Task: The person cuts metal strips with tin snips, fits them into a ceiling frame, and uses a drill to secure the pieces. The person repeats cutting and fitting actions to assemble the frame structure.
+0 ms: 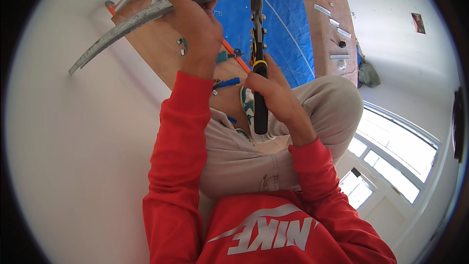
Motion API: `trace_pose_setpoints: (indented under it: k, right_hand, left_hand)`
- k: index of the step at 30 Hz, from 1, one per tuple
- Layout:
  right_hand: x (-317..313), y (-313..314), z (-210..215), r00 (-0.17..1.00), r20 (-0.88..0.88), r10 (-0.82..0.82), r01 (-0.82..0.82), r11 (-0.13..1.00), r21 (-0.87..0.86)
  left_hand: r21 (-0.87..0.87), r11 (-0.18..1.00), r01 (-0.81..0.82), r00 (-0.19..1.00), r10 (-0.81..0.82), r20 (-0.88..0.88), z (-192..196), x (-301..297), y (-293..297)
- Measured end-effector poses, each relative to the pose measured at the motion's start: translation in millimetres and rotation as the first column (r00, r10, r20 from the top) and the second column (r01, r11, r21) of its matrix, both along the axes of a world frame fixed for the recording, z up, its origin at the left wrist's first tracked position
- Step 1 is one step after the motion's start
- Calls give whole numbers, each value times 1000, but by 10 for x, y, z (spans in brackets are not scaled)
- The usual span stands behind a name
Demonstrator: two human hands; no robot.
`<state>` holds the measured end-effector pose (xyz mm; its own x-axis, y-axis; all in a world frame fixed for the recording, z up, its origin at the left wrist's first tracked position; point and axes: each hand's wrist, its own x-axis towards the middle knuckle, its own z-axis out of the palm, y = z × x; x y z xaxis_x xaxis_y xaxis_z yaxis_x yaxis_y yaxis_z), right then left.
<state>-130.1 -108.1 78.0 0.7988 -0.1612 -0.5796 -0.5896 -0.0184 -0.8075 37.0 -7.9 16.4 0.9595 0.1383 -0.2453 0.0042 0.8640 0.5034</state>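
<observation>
My left hand point(199, 27) is closed round a long grey metal profile point(129, 23) with a perforated edge, raised in front of the wall at upper left; it appears bent in this wide view. My right hand point(279, 93) grips a pair of tin snips point(261, 74) with black and yellow handles, held upright. The jaws of the snips meet the right end of the profile. Whether the blades bite into the metal cannot be made out. Below my hands, my bent legs in beige trousers rest over a wooden board.
A blue tarp point(288, 24) spreads beyond, between a wooden board point(146, 34) and a plank point(320, 44) carrying several short metal offcuts point(344, 33). Near my left wrist lie a blue-handled tool point(227, 82) and a teal-handled tool point(222, 56). An orange rail point(228, 48) runs alongside.
</observation>
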Motion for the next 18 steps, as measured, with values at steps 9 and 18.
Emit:
trace_pose_setpoints:
  k: [9, 18]
  right_hand:
    - [-81, -31, -259, 1000, -8, 5, -5, 1000, -9]
    - [-111, 26, -161, 1000, 26, 10, -11, 1000, 6]
  left_hand:
    - [97, 994, -50, 998, 47, 32, -228, -53, -125]
    - [120, 989, -84, 986, 65, 155, -85, -3, -36]
